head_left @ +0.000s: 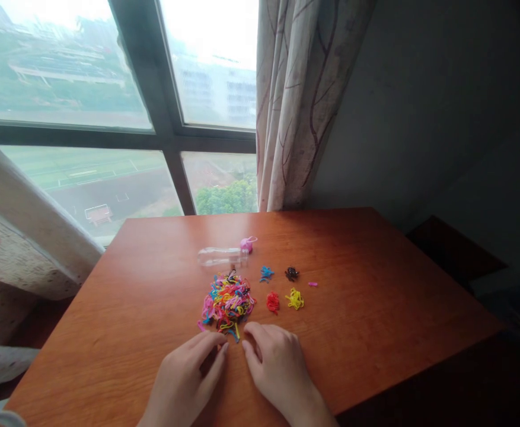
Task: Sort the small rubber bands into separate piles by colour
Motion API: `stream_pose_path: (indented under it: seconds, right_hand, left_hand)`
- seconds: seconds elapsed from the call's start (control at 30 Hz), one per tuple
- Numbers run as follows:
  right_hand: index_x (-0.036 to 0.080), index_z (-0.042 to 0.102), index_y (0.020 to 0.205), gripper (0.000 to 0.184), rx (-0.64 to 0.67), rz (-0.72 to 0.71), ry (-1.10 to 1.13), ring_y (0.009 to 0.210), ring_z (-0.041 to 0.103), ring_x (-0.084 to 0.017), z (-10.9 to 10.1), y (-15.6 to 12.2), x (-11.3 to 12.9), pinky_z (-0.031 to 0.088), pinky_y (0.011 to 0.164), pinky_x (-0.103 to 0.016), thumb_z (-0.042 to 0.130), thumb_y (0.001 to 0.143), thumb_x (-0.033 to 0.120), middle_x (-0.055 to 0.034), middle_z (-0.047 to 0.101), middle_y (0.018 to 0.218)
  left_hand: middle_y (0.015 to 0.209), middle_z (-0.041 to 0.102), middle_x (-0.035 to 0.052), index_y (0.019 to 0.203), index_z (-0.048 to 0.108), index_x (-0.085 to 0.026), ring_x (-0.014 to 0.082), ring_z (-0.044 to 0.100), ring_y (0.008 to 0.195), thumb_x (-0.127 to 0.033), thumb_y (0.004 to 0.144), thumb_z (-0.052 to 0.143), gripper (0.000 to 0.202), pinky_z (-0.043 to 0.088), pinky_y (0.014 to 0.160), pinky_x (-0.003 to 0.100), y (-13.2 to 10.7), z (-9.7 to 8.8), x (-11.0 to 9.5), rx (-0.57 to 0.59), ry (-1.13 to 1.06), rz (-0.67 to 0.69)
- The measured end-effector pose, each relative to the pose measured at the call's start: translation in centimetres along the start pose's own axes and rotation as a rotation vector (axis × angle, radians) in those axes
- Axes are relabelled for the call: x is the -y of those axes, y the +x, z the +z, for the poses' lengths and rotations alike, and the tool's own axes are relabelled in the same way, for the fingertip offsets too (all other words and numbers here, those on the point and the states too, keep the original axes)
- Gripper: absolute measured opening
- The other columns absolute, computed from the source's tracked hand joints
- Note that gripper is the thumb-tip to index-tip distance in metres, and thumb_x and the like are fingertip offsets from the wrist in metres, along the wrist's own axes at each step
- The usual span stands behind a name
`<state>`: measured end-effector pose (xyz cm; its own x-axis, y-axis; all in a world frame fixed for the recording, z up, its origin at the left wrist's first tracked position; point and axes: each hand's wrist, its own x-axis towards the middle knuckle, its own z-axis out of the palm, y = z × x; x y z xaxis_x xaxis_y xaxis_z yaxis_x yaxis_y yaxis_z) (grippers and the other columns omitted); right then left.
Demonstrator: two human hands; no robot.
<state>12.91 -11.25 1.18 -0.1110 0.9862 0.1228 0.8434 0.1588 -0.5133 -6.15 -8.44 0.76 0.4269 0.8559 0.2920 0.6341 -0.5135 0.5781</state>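
A mixed heap of small coloured rubber bands (228,299) lies on the wooden table. At its near left edge is my left hand (191,370), its thumb and index tips close together; anything between them is too small to make out. My right hand (277,362) rests at the near right edge of the heap, fingers curved, thumb and index tip apart, with nothing visible in it. Right of the heap sit separate little piles: blue bands (266,273), black bands (292,273), red bands (273,303) and yellow bands (294,299). One pink band (313,284) lies farther right.
Behind the heap a clear plastic bottle (222,257) lies on its side, with a pink cap (246,244) at its right end. The wooden table (375,296) reaches back to a window (217,178) with curtains (286,107). A dark wall stands to the right.
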Motion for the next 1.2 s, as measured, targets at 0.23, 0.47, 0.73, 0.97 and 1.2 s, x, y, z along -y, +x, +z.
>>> stream_pose_path:
  seconds: [0.23,0.47,0.73,0.97,1.2]
  right_hand:
    - [0.026,0.059,0.091,0.01,-0.019,-0.012,-0.016,0.074,0.063,-0.017,0.7,0.2,1.1,0.032,0.063,-0.026,0.061,0.086,0.017,0.0035,0.068,0.079]
    - [0.024,0.058,0.081,0.009,-0.083,0.03,-0.043,0.067,0.061,-0.017,1.6,0.1,1.0,0.029,0.06,-0.027,0.065,0.085,0.019,0.0025,0.065,0.072]
    - [0.022,0.054,0.076,0.014,-0.116,-0.017,-0.032,0.067,0.059,-0.015,1.8,0.0,0.7,0.026,0.059,-0.027,0.055,0.087,0.012,0.002,0.064,0.071]
    - [0.022,0.056,0.076,0.015,-0.173,-0.026,0.059,0.058,0.057,-0.012,1.8,-0.1,0.4,0.028,0.057,-0.024,0.052,0.089,0.016,0.0029,0.061,0.064]
    - [0.021,0.062,0.079,0.018,-0.248,0.04,0.024,0.053,0.055,-0.012,-1.1,2.4,-2.3,0.03,0.055,-0.023,0.051,0.093,0.023,0.0037,0.057,0.057]
  left_hand:
    - [0.082,0.073,0.0001,0.089,0.064,-0.025,0.0149,0.07,0.07,-0.023,0.092,0.048,0.016,0.052,0.063,0.021,0.1,0.1,-0.3,0.049,0.046,-0.016]
    - [0.083,0.073,-0.0008,0.089,0.065,-0.026,0.0151,0.07,0.071,-0.024,0.092,0.049,0.016,0.052,0.064,0.022,0.1,0.0,-0.5,0.07,0.046,-0.036]
    - [0.083,0.073,-0.0004,0.09,0.065,-0.025,0.0154,0.07,0.072,-0.023,0.093,0.047,0.018,0.052,0.065,0.023,-0.1,0.2,-0.3,0.084,0.062,-0.049]
    - [0.082,0.072,-0.0007,0.088,0.065,-0.025,0.0154,0.07,0.071,-0.023,0.092,0.048,0.018,0.052,0.063,0.022,0.0,0.2,-0.4,0.085,0.065,-0.052]
    - [0.082,0.072,-0.0004,0.087,0.065,-0.025,0.0153,0.069,0.07,-0.024,0.092,0.048,0.018,0.052,0.064,0.022,0.1,0.2,-0.5,0.077,0.083,-0.053]
